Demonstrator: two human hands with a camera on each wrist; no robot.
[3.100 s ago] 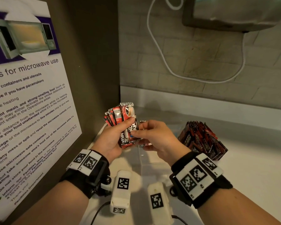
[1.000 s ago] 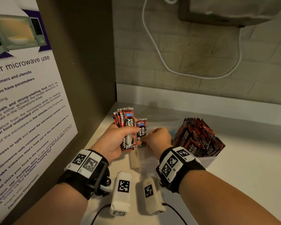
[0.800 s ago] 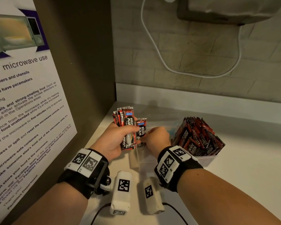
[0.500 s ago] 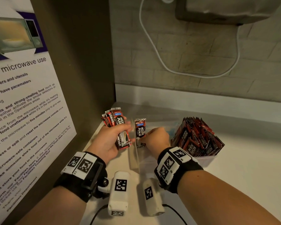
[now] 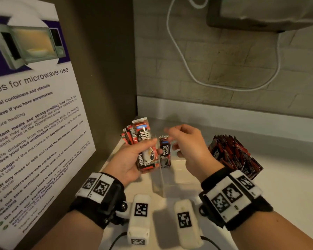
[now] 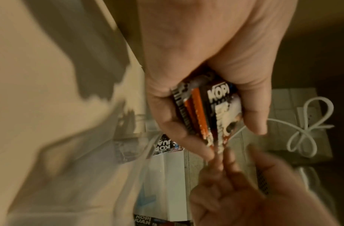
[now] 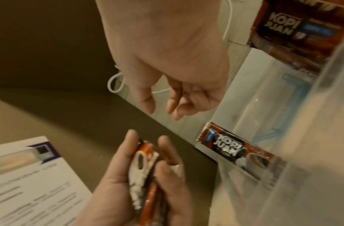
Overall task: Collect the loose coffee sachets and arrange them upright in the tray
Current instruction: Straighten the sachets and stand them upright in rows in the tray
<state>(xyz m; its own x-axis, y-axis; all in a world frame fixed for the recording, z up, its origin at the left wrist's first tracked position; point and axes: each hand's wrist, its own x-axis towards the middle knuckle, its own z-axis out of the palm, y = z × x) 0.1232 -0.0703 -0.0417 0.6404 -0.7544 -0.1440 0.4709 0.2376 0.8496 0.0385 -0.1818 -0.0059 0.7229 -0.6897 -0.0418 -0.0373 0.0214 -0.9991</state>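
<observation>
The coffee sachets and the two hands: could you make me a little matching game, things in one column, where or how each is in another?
Things:
1. left hand
2. right hand
3. single sachet
4. sachet pile

States:
A. standing upright at the clear tray's left end
B. packed at the tray's right end
C. gripping a bundle of sachets
D. holding nothing, fingers loosely curled

Pairs: 1-C, 2-D, 3-A, 4-B

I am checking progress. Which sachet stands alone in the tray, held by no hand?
The single sachet at the tray's left end; the others are in the left hand or packed right.
</observation>
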